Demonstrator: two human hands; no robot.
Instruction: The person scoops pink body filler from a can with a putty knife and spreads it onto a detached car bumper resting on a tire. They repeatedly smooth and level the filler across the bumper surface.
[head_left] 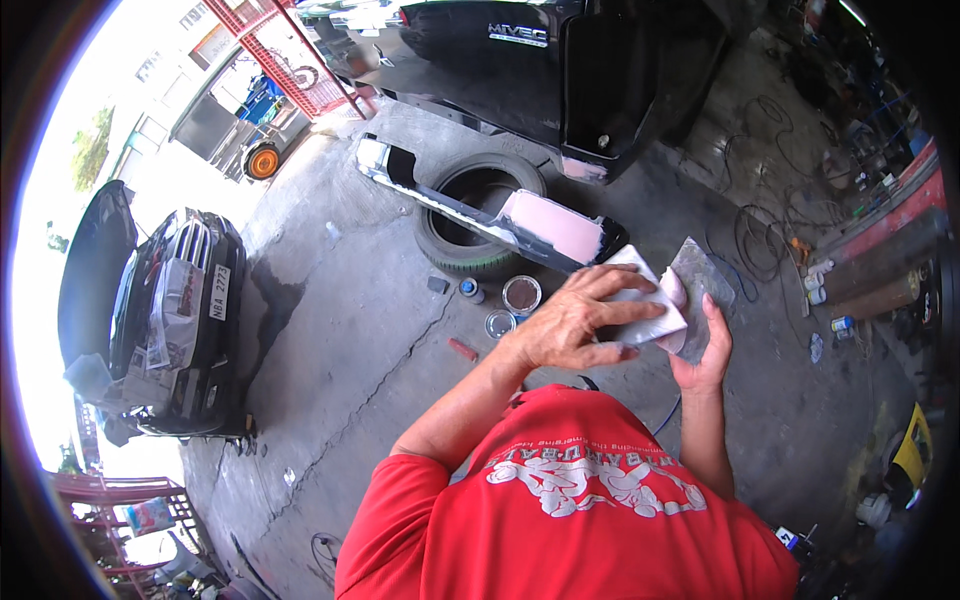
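Observation:
My left hand grips a white square pad from above, its fingers bent over the face. Just behind it, my right hand holds a grey flat plate from the right edge, thumb up. A lump of pale pink paste shows on the plate between the two pieces; where they touch is partly hidden. Beyond my hands, a long car body trim piece with pink patched areas lies across a tyre. Open cans, a blue-capped container and a red tool are on the floor nearby.
A black vehicle body stands ahead. A dark car with raised hood is at left. Coiled hoses, cylinders and workshop clutter line the right. A red metal frame and cart stand at back left on the cracked concrete floor.

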